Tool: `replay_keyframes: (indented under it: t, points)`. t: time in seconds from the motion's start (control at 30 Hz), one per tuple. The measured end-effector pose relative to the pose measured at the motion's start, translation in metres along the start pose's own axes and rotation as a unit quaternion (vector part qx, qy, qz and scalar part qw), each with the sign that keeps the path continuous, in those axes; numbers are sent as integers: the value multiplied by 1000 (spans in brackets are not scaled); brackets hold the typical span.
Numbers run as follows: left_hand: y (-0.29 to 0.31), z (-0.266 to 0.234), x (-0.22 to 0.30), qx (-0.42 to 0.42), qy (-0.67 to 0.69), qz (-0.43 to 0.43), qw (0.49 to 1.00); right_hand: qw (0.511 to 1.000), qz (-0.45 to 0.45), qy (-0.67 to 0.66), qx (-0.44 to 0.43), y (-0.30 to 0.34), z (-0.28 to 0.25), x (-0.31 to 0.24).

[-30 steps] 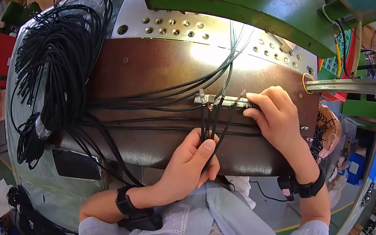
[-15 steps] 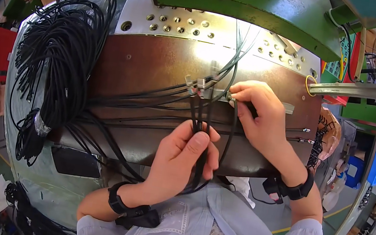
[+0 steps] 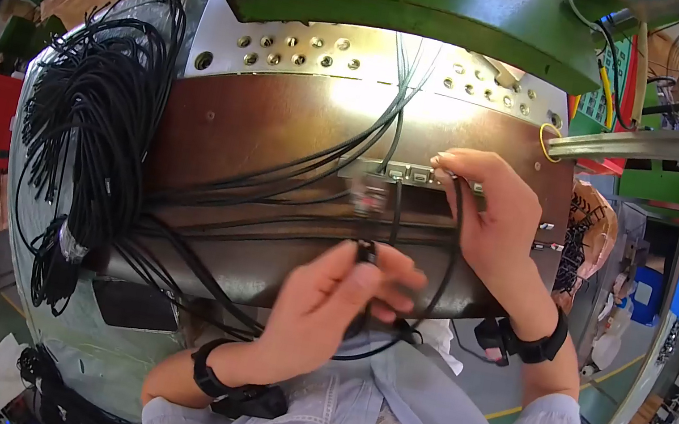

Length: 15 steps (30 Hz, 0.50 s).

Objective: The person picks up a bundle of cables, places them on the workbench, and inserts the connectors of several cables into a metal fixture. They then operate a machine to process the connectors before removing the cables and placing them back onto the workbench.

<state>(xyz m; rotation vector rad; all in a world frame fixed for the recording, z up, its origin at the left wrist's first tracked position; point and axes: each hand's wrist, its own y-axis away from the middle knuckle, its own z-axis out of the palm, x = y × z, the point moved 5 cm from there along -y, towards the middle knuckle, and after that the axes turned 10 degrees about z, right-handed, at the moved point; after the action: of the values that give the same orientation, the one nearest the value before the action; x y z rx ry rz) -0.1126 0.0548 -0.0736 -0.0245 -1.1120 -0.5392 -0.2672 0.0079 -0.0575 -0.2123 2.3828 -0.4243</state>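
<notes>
My left hand [image 3: 323,295] is closed around several black cables, whose metal connector ends [image 3: 367,197] stick up from the fingers and are smeared by motion. My right hand [image 3: 498,213] pinches the end of another black cable [image 3: 450,259] at a narrow metal strip [image 3: 356,167]. Small metal connectors [image 3: 420,175] sit along that strip, just left of my right fingertips. One black cable [image 3: 396,213] hangs down from it. The end between my right fingers is mostly hidden.
A thick bundle of black cables [image 3: 90,132] hangs at the left. Loose cables [image 3: 272,182] run across the brown work surface [image 3: 236,126]. Behind it are a perforated metal plate [image 3: 208,30] and a green machine part [image 3: 412,7]. A metal rail [image 3: 659,152] extends at right.
My right hand has moved right along the strip, and more connectors now show beside it. The connector ends in my left hand have dropped nearer me. The whole view has shifted slightly.
</notes>
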Motion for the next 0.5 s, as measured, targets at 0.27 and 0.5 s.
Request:
replay_keyframes:
  t: [0.27,0.5]
  points:
    - [-10,6,8,-66,39,-78,994,993,69,-44,-79,2,5,14]
    - [-10,25,4,-110,71,-157,979,986,-142,82,39,4,-26,-20]
